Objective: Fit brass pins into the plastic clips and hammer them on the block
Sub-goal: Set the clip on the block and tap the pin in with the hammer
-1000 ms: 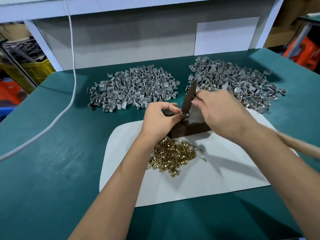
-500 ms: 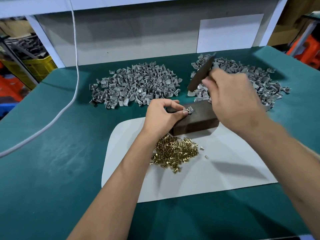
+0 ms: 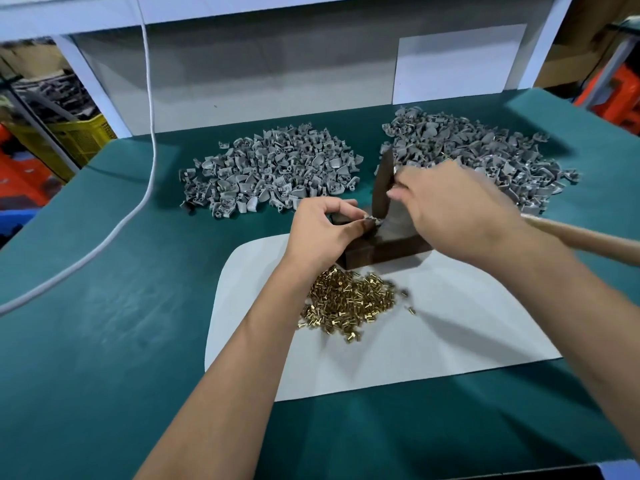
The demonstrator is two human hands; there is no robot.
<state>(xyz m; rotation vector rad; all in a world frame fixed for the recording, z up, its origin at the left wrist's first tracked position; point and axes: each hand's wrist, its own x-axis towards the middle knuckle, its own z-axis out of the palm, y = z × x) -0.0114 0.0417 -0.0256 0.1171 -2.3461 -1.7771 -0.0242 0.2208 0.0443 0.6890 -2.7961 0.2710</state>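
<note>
Your left hand (image 3: 320,230) pinched one grey clip (image 3: 371,222) at the near-left top edge of the dark block (image 3: 388,252), fingertips closed on it; I couldn't tell whether a pin was seated in it. Your right hand (image 3: 460,209) gripped the hammer, fingers wrapped near the head, wooden handle (image 3: 581,239) trailing right past your wrist. Hammer head (image 3: 383,188) stood nearly upright, long axis up-down, lower end right at the clip, just beside your left fingertips.

The key relation: the clip lay directly below the hammer face, between both hands, left hand nearer. Strike line is vertical, so I'd judge your fingertips the risk.

Counts: one block, one hammer, one clip in hand. Two heaps of clips on the desk (image 3: 104,341): a left heap (image 3: 273,174) behind your left hand and a right heap (image 3: 485,147) behind your right; pieces too many to count. One heap of brass pins (image 3: 349,304) on the white mat (image 3: 433,341), just in front of the block, plus a few strays at its right edge.
</note>
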